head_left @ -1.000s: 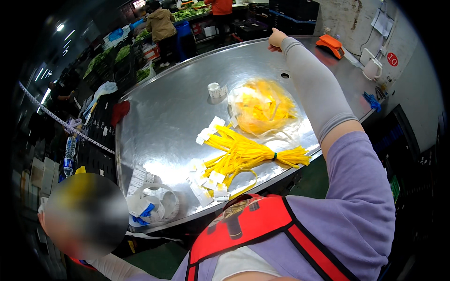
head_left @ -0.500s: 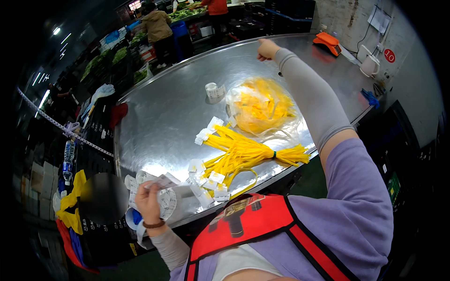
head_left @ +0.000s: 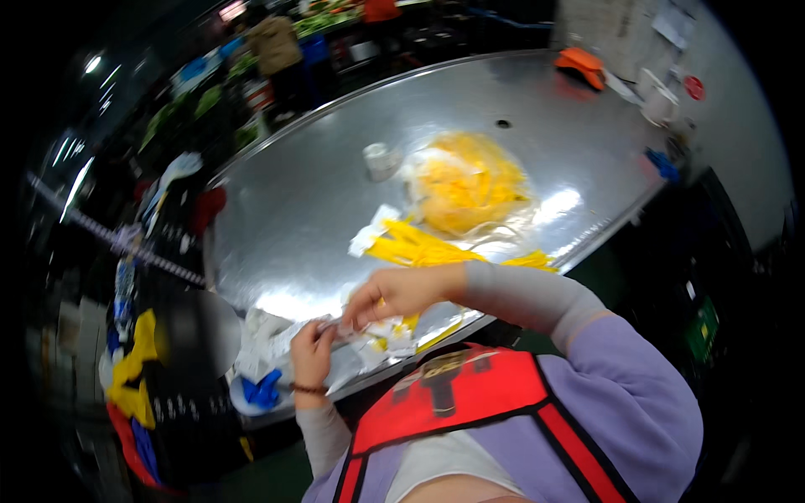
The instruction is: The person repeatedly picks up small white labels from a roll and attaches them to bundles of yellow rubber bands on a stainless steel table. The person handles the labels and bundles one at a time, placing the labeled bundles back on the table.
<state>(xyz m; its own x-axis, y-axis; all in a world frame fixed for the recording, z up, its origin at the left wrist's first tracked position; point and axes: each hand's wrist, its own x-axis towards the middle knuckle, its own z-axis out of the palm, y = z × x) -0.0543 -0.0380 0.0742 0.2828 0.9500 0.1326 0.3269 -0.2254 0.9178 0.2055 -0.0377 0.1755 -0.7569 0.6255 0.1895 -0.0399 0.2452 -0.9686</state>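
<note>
the left hand (head_left: 310,356) pinches what looks like a white label (head_left: 339,329), badly blurred; the right hand's (head_left: 401,295) curled grip meets it, contents impossible to tell. the right hand and forearm partly cover yellow ties (head_left: 415,245) on the bench (head_left: 289,197); beyond, a bag (head_left: 474,184) smears.

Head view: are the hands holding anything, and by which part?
The left hand appears to pinch a pale label strip by its edge; blur hides whether the right hand grips it too.
</note>
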